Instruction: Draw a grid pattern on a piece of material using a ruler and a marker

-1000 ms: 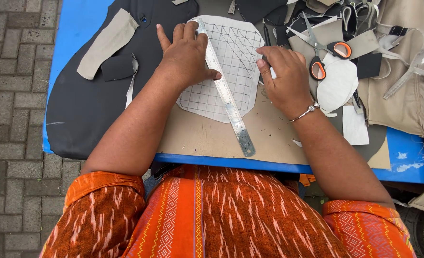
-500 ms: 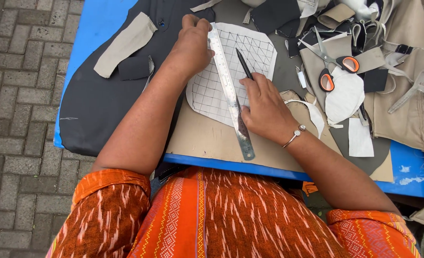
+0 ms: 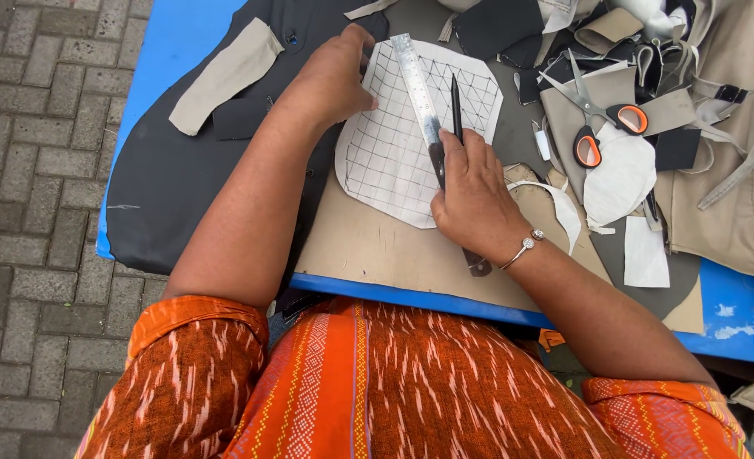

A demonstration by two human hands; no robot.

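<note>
A white rounded piece [image 3: 394, 153] marked with a drawn grid lies on a tan board [image 3: 368, 246]. A metal ruler [image 3: 419, 93] crosses it lengthwise, from the far edge toward me. My left hand [image 3: 334, 76] presses on the piece's upper left edge beside the ruler's far end. My right hand [image 3: 475, 195] rests on the near part of the ruler and holds a black pen [image 3: 456, 106] against the ruler's right edge, tip on the grid.
Orange-handled scissors [image 3: 602, 127] lie right of the piece among black, white and tan scraps. A large black sheet [image 3: 173, 170] with a beige strip [image 3: 224, 72] covers the blue table [image 3: 164, 51] on the left. Brick paving lies beyond the left edge.
My right hand came in from the right onto the ruler with the pen. The ruler shifted rightward across the grid. The view tilted slightly.
</note>
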